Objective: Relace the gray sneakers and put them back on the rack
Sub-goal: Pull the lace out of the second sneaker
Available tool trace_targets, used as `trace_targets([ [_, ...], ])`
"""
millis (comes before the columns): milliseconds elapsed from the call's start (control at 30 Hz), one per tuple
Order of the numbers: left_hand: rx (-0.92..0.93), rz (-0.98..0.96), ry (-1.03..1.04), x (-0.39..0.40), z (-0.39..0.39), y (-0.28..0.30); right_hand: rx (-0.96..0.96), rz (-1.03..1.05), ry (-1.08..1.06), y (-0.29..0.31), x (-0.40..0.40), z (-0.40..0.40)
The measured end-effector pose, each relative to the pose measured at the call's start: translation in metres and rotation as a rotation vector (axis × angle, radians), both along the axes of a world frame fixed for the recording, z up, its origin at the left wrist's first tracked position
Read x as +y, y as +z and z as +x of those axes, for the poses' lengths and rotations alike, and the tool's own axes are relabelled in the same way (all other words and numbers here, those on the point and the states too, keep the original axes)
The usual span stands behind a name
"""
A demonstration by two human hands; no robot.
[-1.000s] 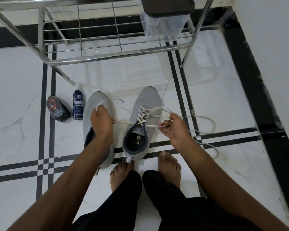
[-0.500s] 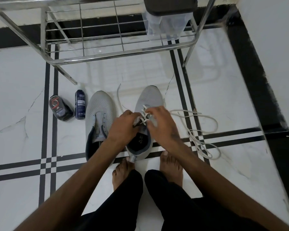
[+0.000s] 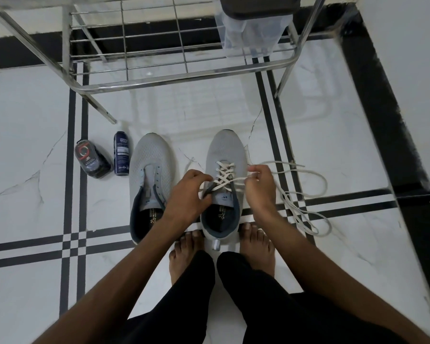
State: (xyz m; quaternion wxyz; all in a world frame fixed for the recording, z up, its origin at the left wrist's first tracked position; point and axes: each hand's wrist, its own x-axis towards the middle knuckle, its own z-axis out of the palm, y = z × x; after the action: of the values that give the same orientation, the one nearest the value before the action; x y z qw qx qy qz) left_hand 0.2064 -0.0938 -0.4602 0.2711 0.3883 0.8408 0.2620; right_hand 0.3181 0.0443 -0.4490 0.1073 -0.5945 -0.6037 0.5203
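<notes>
At frame centre, the white lace [image 3: 305, 192] of the right-hand gray sneaker [image 3: 222, 184] is pinched by both the left hand [image 3: 188, 192] and the right hand [image 3: 260, 184].

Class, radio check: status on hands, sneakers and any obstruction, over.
Both hands pinching the lace: left hand, right hand. Right sneaker partly laced; left sneaker has no lace. Rack shelf ahead unobstructed; slack lace loops on floor.

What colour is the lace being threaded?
The lace is white or off-white, seen in the head view.
</notes>
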Motion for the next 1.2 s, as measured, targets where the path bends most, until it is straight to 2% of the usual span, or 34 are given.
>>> trace_targets([
  [133,0.018,-0.021,-0.043,0.006,0.001,0.001,-0.097,0.701,0.817,0.006,-0.014,-0.002],
  [200,0.018,-0.036,-0.074,0.007,-0.001,0.001,-0.144,0.919,1.062,-0.003,-0.017,-0.005],
  [267,0.006,-0.059,-0.088,0.004,-0.001,0.002,-0.189,0.934,1.116,-0.003,-0.011,-0.009],
  [333,0.012,-0.052,-0.072,0.000,-0.003,0.002,-0.237,0.781,0.991,0.003,-0.001,-0.009],
  [400,0.007,-0.039,-0.044,-0.002,-0.005,0.000,-0.190,0.539,0.570,0.007,0.012,-0.001],
  [467,0.014,-0.063,-0.053,-0.003,-0.005,0.001,-0.047,0.204,0.102,0.007,0.022,0.006],
  [500,0.023,-0.079,-0.060,-0.002,-0.005,0.001,-0.049,0.119,0.038,0.008,0.021,0.008],
  [533,0.026,-0.090,-0.065,-0.001,-0.005,0.000,-0.130,0.163,0.112,0.007,0.018,0.009],
  [567,0.026,-0.098,-0.072,0.000,-0.005,0.000,-0.237,0.307,0.285,0.006,0.013,0.010],
  [600,0.027,-0.102,-0.077,0.002,-0.005,0.000,-0.320,0.488,0.508,0.005,0.005,0.009],
  [667,0.034,-0.105,-0.080,0.005,-0.005,0.002,-0.347,0.764,0.916,0.008,-0.010,0.001],
  [733,0.029,-0.114,-0.080,0.005,-0.006,0.003,-0.339,0.841,1.145,0.008,-0.019,-0.008],
  [767,0.019,-0.117,-0.084,0.004,-0.006,0.004,-0.360,0.824,1.160,0.009,-0.017,-0.010],
  [833,-0.001,-0.123,-0.091,0.002,-0.006,0.005,-0.307,0.733,0.969,0.015,-0.005,-0.014],
  [933,-0.006,-0.145,-0.070,-0.004,-0.010,0.003,-0.192,0.544,0.507,0.024,0.021,-0.006],
  [1133,-0.007,-0.172,-0.066,0.009,-0.008,0.007,-0.006,-0.228,-0.320,-0.003,0.052,0.001],
  [1167,-0.002,-0.192,-0.073,0.012,-0.009,0.008,0.015,-0.301,-0.397,-0.008,0.048,0.002],
  [1200,0.000,-0.203,-0.080,0.013,-0.010,0.007,0.009,-0.279,-0.413,-0.008,0.043,0.002],
])
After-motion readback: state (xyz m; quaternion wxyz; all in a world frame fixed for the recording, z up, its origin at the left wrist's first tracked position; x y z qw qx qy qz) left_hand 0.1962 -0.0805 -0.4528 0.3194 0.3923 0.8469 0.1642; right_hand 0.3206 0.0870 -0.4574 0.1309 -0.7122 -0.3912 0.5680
